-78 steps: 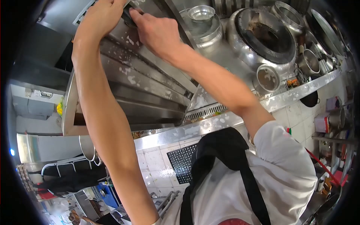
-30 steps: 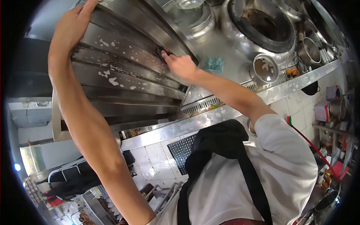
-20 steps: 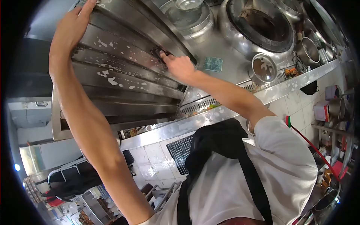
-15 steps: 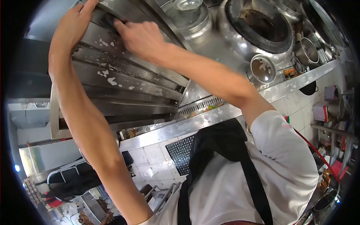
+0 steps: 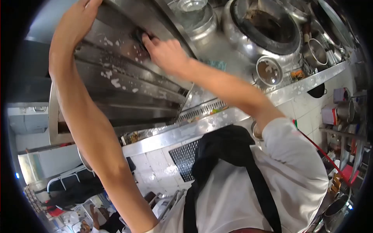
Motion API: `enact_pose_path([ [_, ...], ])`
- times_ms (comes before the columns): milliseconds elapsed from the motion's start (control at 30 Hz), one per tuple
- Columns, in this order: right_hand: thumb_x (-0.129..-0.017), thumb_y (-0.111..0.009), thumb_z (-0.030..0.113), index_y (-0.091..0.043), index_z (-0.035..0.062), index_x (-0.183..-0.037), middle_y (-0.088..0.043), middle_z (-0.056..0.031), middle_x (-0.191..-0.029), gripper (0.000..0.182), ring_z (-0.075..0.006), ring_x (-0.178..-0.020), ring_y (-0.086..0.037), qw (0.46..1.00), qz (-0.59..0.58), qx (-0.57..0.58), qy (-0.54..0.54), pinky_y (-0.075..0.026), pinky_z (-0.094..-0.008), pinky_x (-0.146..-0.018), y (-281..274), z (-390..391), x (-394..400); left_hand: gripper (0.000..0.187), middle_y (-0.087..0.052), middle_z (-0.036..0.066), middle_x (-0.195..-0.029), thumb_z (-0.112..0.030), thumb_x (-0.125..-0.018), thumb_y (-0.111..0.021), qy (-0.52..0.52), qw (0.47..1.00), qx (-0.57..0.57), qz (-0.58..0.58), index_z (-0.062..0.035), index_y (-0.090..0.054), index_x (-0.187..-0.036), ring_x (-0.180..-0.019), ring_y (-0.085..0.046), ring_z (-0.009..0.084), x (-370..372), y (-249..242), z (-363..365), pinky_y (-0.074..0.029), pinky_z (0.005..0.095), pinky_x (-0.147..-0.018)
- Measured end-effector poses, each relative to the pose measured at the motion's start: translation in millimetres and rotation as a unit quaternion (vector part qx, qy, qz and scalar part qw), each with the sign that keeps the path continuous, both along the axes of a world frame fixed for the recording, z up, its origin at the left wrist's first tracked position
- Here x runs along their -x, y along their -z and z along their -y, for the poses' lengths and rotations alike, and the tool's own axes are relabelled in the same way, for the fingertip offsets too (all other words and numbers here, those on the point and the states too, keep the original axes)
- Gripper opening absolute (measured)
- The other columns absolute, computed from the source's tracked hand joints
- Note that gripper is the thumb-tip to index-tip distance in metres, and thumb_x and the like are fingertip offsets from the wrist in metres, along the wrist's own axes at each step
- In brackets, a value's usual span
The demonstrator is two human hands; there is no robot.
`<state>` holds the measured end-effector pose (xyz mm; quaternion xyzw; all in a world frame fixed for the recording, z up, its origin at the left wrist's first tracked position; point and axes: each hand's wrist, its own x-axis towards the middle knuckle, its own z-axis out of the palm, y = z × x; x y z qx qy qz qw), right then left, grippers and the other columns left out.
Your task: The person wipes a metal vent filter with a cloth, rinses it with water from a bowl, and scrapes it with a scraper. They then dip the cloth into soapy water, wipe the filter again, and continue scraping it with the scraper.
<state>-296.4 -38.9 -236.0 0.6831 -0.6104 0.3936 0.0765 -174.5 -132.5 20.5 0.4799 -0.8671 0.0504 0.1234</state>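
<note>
A ribbed stainless-steel panel (image 5: 134,99), spotted with white foam, stands tilted over the counter. My left hand (image 5: 76,23) is closed on its upper left edge; some fingertips are cut off by the frame. With bent fingers, my right hand (image 5: 168,55) presses a dark scrubbing pad (image 5: 138,38) against the panel's upper part. Most of the pad is hidden by the hand, and its exact kind is hard to make out. On the steel counter (image 5: 229,54), right of the panel, lies a flat teal piece (image 5: 216,65).
Round steel wok burners (image 5: 252,40) stand behind at the right. A metal bowl (image 5: 269,71) of cloudy liquid sits near a slotted drain gutter (image 5: 202,112) with food scraps. A black floor mat (image 5: 183,161) lies below. Another person's arm (image 5: 94,218) shows at lower left.
My right hand has slid the dark pad right and slightly down along the panel. The left hand keeps its hold. The teal piece shows more fully, and a person's arm has appeared at lower left.
</note>
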Motion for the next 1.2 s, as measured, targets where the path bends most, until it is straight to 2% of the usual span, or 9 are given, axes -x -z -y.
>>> enact_pose_path([
  [233, -0.090, -0.058, 0.011, -0.052, 0.0018, -0.137, -0.071, -0.0190, -0.110, 0.048, -0.0383, -0.076, -0.072, 1.000, 0.010, 0.004, -0.015, -0.056, -0.0482, -0.060, 1.2, 6.3, 3.0, 0.061, -0.068, 0.031, -0.116, -0.049, -0.098, -0.048, 0.031, 0.996, 0.078, -0.014, 0.0036, -0.068, -0.121, -0.114, -0.063, 0.0455, 22.5, -1.8, -88.5, -0.048, 0.0468, -0.098],
  [367, -0.085, -0.064, 0.009, -0.048, 0.0036, -0.145, -0.072, -0.0181, -0.112, 0.062, -0.0356, -0.079, -0.074, 0.997, -0.019, 0.074, -0.013, -0.058, -0.0440, -0.060, -77.0, 18.5, 4.4, 0.062, -0.068, 0.031, -0.114, -0.050, -0.099, -0.046, 0.034, 0.991, 0.127, -0.007, 0.0056, -0.069, -0.115, -0.113, -0.064, 0.0451, 34.4, 7.3, -103.8, -0.048, 0.0469, -0.098],
  [500, -0.087, -0.062, 0.010, -0.051, 0.0029, -0.138, -0.071, -0.0199, -0.112, 0.053, -0.0398, -0.078, -0.072, 1.000, -0.012, 0.008, -0.015, -0.056, -0.0495, -0.059, 27.6, 11.4, 3.2, 0.053, -0.069, 0.029, -0.113, -0.043, -0.101, -0.044, 0.020, 0.990, 0.134, 0.032, 0.0014, -0.069, -0.118, -0.110, -0.064, 0.0456, 14.3, 4.8, -75.8, -0.048, 0.0491, -0.097],
  [633, -0.087, -0.063, 0.011, -0.048, 0.0039, -0.143, -0.070, -0.0209, -0.118, 0.058, -0.0367, -0.074, -0.073, 0.996, -0.024, 0.087, -0.022, -0.057, -0.0476, -0.059, -62.2, 29.2, -1.2, 0.046, -0.068, 0.028, -0.112, -0.037, -0.102, -0.043, 0.069, 0.980, 0.167, 0.084, -0.0037, -0.068, -0.120, -0.110, -0.063, 0.0457, 17.8, 3.1, -51.1, -0.048, 0.0501, -0.096],
  [767, -0.088, -0.060, 0.011, -0.051, 0.0036, -0.139, -0.070, -0.0220, -0.112, 0.052, -0.0389, -0.075, -0.071, 0.994, -0.001, 0.105, -0.016, -0.056, -0.0477, -0.060, 28.8, 8.0, 5.8, 0.036, -0.068, 0.026, -0.115, -0.028, -0.099, -0.047, 0.086, 0.966, 0.192, 0.153, -0.0106, -0.067, -0.123, -0.109, -0.064, 0.0440, 4.9, 5.6, -50.3, -0.050, 0.0504, -0.094],
  [867, -0.088, -0.059, 0.011, -0.052, 0.0042, -0.138, -0.071, -0.0192, -0.106, 0.051, -0.0383, -0.074, -0.071, 0.999, -0.013, 0.008, -0.037, -0.056, -0.0472, -0.060, -4.6, 9.1, 8.5, 0.036, -0.069, 0.025, -0.116, -0.027, -0.098, -0.047, 0.080, 0.973, 0.194, 0.096, -0.0088, -0.068, -0.121, -0.110, -0.064, 0.0431, 6.2, 15.1, -57.6, -0.051, 0.0499, -0.092],
  [933, -0.090, -0.054, 0.009, -0.054, 0.0048, -0.137, -0.072, -0.0137, -0.095, 0.047, -0.0382, -0.069, -0.070, 0.991, -0.005, 0.136, -0.012, -0.054, -0.0485, -0.057, -63.8, 21.1, 6.1, 0.081, -0.071, 0.027, -0.108, -0.069, -0.097, -0.047, 0.001, 0.999, 0.046, 0.022, 0.0050, -0.066, -0.124, -0.109, -0.067, 0.0356, -0.9, 3.6, 11.1, -0.046, 0.0413, -0.099],
  [1133, -0.091, -0.059, 0.012, -0.052, 0.0023, -0.142, -0.072, -0.0156, -0.094, 0.053, -0.0353, -0.071, -0.072, 0.991, -0.042, -0.114, -0.048, -0.055, -0.0464, -0.058, 94.9, -23.6, 21.6, 0.084, -0.070, 0.030, -0.115, -0.072, -0.096, -0.045, -0.043, 0.996, 0.070, 0.032, 0.0042, -0.066, -0.126, -0.118, -0.064, 0.0431, -4.9, 5.1, 4.6, -0.044, 0.0443, -0.103],
  [1200, -0.090, -0.059, 0.012, -0.057, 0.0058, -0.139, -0.070, -0.0112, -0.086, 0.049, -0.0332, -0.066, -0.069, 0.998, 0.022, -0.043, -0.031, -0.053, -0.0456, -0.055, 91.0, -39.4, 24.0, 0.086, -0.070, 0.029, -0.114, -0.073, -0.095, -0.045, -0.028, 0.996, 0.089, -0.005, 0.0043, -0.067, -0.124, -0.115, -0.064, 0.0427, 5.9, 4.5, -11.8, -0.045, 0.0441, -0.102],
])
